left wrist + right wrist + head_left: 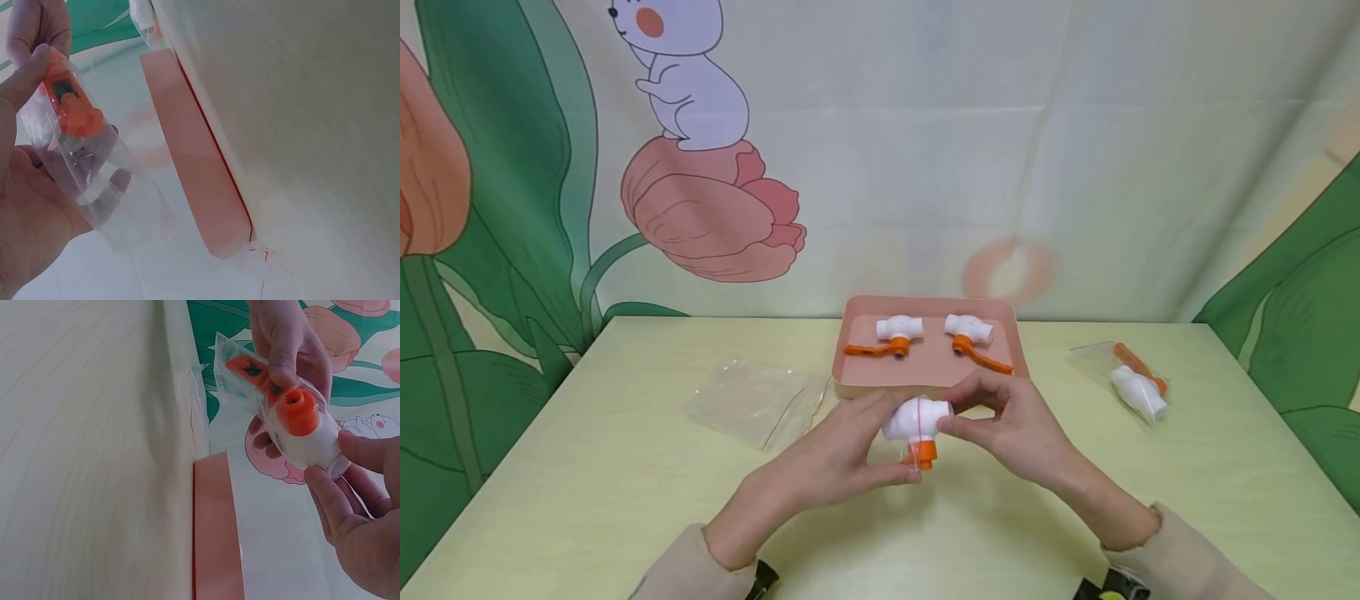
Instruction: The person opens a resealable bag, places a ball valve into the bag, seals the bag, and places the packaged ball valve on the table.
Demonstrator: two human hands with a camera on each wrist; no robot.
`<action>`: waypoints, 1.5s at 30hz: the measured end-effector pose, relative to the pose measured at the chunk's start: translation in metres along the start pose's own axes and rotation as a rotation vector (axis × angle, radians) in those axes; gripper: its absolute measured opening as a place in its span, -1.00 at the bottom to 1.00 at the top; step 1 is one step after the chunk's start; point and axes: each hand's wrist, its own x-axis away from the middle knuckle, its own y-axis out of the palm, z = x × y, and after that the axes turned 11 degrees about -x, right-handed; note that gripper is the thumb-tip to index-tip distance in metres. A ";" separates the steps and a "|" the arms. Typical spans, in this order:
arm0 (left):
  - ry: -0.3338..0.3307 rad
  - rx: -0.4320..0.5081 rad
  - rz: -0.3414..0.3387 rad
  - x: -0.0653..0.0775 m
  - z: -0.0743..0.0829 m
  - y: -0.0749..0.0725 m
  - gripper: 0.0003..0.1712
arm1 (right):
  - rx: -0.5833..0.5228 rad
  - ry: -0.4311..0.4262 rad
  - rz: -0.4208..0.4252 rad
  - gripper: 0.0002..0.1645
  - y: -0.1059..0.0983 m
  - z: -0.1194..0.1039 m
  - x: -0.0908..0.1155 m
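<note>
A white ball valve [917, 419] with an orange handle [250, 369] is held up over the front middle of the table, inside a clear plastic bag [137, 194]. My left hand [827, 462] grips it from the left, thumb at the orange part and fingers behind the white body. From the other side my right hand [1022, 429] pinches the white pipe end between thumb and fingers. In the right wrist view the bag film spreads past the handle, on the left hand's side.
Behind the hands stands a pink tray [931, 354] with two unbagged valves in it. A flat clear bag [748, 404] lies to its left. Farther right lies another bagged valve [1138, 393]. A printed curtain [880, 167] hangs along the table's back edge.
</note>
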 end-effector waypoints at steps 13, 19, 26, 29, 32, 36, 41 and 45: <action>-0.051 -0.184 0.033 0.002 0.008 -0.003 -0.06 | -0.007 0.027 0.057 -0.78 0.001 0.004 0.000; -0.041 -0.184 0.034 0.000 0.009 -0.003 -0.03 | -0.007 -0.001 0.053 -0.78 0.003 0.006 0.000; -0.037 -0.170 0.022 -0.001 0.009 -0.002 -0.01 | 0.004 -0.020 0.064 -0.78 0.005 0.005 0.000; -0.030 -0.148 0.029 -0.001 0.009 -0.002 -0.01 | 0.011 -0.030 0.072 -0.79 0.007 0.004 0.001; -0.032 -0.129 0.034 -0.001 0.009 -0.002 -0.01 | 0.003 -0.059 0.069 -0.80 0.010 0.004 0.001; -0.048 -0.145 0.019 -0.001 0.010 -0.001 0.01 | -0.022 -0.085 0.055 -0.81 0.013 0.008 0.000; -0.073 -0.177 0.003 -0.001 0.012 0.001 0.03 | -0.020 -0.065 0.057 -0.82 0.014 0.012 0.001; -0.090 -0.199 -0.003 0.000 0.013 0.001 0.16 | -0.021 -0.078 0.069 -0.82 0.012 0.012 0.000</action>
